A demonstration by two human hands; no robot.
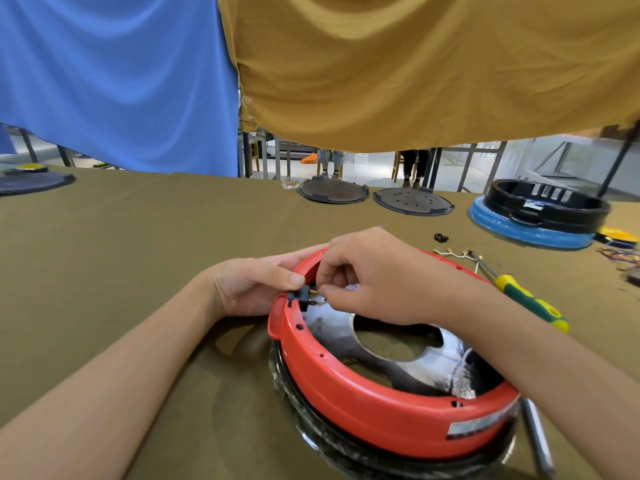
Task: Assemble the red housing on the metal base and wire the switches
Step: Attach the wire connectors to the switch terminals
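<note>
On the olive cloth [121, 258], we are seating the red housing [363, 407] over the metal base [398, 372]. Our left hand [256, 285] is pinching the black switch [300, 296] at the rim; our right hand [374, 275] is pinching a wire terminal just beside it.

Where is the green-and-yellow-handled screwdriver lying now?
The green-and-yellow-handled screwdriver lies on the olive cloth, right of the red housing, just beyond the right forearm.
</note>
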